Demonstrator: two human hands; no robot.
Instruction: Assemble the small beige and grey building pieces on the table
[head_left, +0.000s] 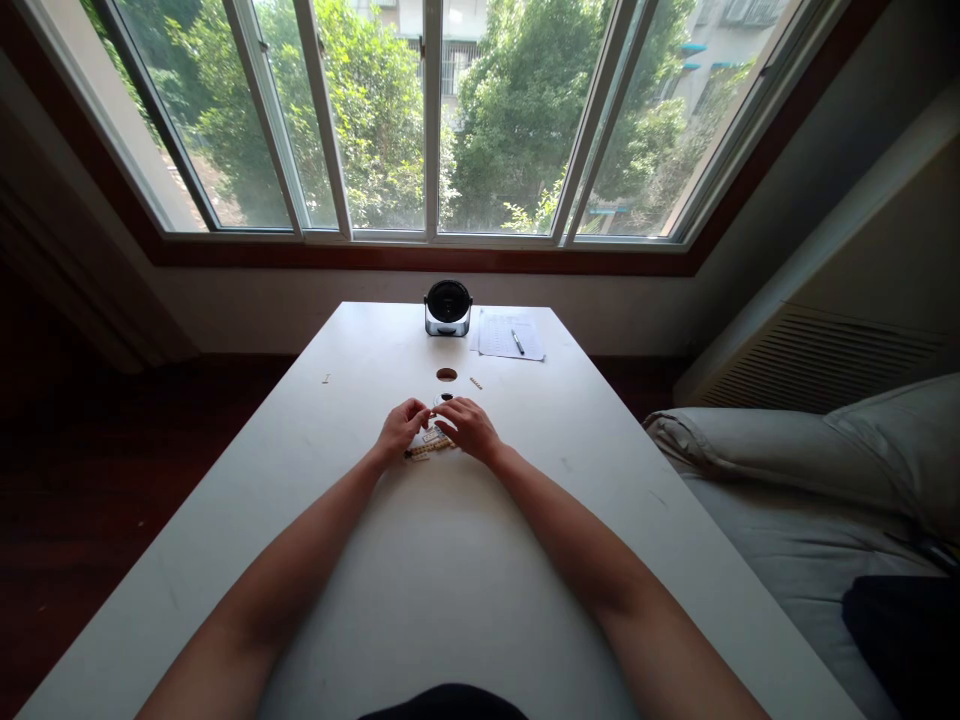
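My left hand [401,430] is closed in a pinch above the middle of the white table [450,560]. Facing it, my right hand [471,428] has curved fingers whose tips come up to the left fingertips. Whatever lies between the fingertips is too small to make out. Just below the hands, several small beige slotted pieces [421,452], wooden-looking, lie in a loose cluster, partly covered by the right hand. A round pale object with a dark centre [445,398] sits just beyond the fingers, half hidden.
Past the hands are a round hole [447,375] in the tabletop and a beige strip [476,382]. Another small piece [326,379] lies far left. A black fan-like device [448,305] stands at the back beside paper sheets [499,335] with a pen [517,341]. Right is a sofa [780,450].
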